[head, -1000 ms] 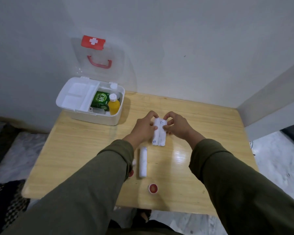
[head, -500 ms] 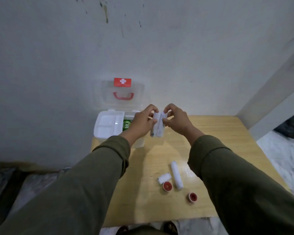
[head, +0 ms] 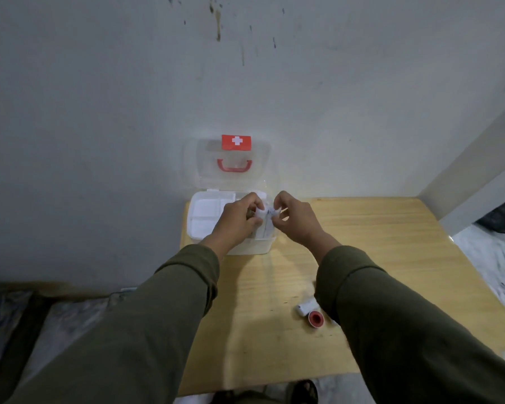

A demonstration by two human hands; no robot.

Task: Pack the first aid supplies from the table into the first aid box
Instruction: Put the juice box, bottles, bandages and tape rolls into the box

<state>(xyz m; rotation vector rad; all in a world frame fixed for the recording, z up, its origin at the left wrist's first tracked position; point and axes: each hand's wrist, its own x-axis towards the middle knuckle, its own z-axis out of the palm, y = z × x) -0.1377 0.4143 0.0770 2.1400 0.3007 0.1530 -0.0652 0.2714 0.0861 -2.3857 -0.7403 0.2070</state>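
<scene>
The white first aid box (head: 200,228) stands open at the table's far left corner, its clear lid (head: 233,161) with a red cross and red handle leaning on the wall. My left hand (head: 235,220) and my right hand (head: 296,218) pinch two white bandage rolls (head: 264,221) together, upright, right over the box's right compartment. The box's white inner tray shows at its left. Near the front right of the table lie a short white roll (head: 305,307) and a red-capped tape spool (head: 315,318), partly hidden by my right sleeve.
The wooden table (head: 376,252) is pushed against a grey wall. A pillar edge rises at the right. Dark cloth and floor lie left of the table, and my feet show below its front edge.
Both hands lifted the two bandage rolls off the table's middle and carried them to the open box. My head turned, so the box now sits central in view.
</scene>
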